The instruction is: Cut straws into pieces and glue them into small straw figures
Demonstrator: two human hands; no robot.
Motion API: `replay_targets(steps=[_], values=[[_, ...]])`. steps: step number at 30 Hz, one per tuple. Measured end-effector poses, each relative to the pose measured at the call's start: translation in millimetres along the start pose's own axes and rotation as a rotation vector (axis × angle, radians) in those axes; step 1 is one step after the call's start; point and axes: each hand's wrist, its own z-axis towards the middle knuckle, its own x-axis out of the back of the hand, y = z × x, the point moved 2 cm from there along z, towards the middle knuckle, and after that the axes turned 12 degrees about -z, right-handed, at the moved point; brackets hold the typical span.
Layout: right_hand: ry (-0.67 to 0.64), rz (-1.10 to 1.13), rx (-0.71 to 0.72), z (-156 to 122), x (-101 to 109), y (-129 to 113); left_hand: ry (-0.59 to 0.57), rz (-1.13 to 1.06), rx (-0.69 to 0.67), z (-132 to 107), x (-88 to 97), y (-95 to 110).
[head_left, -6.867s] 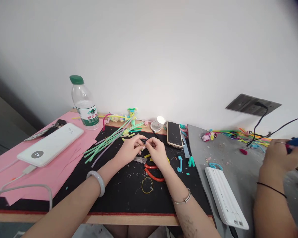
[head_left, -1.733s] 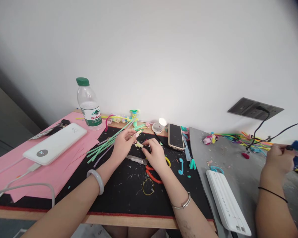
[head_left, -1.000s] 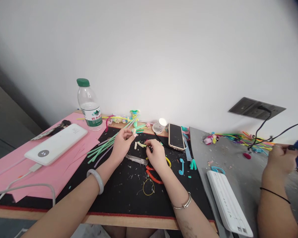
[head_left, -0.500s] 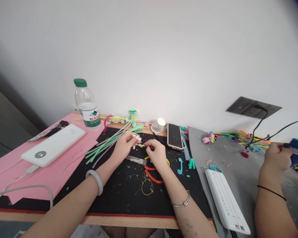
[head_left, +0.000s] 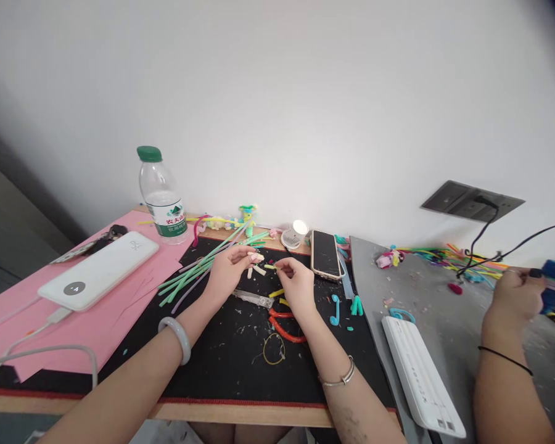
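Note:
My left hand [head_left: 230, 273] and my right hand [head_left: 298, 285] hover over a black mat [head_left: 222, 364], fingertips close together. My right hand pinches a short yellow-green pipe-cleaner piece [head_left: 270, 267]. My left hand's fingers are curled in a pinch beside small pale pieces [head_left: 258, 270]; what it holds is too small to name. Below the hands lie red-handled pliers [head_left: 284, 322] and a yellow ring [head_left: 274, 346]. A bundle of long green pipe cleaners [head_left: 203, 264] lies just left of my left hand.
A water bottle [head_left: 160, 193], a white power bank [head_left: 98, 270] on pink paper [head_left: 55, 327], a phone [head_left: 325, 253] and a small lamp [head_left: 296, 231] stand around. On the grey mat [head_left: 439, 308] at right, another person's hand [head_left: 518, 296] holds something blue near a second power bank [head_left: 420, 373].
My hands have worked close together over the mat throughout. Over the last second my right hand lifted a short yellow-green piece, and the view shifted slightly.

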Motion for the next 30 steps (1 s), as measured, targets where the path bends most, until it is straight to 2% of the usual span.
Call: replay_targets(steps=[5,11,20,30], values=[[0.073,0.273,-0.137,0.5,3.7,0.8,0.004,0.09,-0.022,0.0,0.6,0.9],[-0.014,0.442,-0.187,1.2,4.7,-5.9,-0.032,0.166,0.023,-2.8,-4.6,5.7],[-0.114,0.436,-0.169,-0.5,0.7,-7.3,-0.103,0.183,0.016,-4.3,-9.5,6.4],[-0.137,0.37,-0.066,2.0,3.2,-4.2,-0.2,0.238,-0.014,-6.6,-10.5,2.6]])
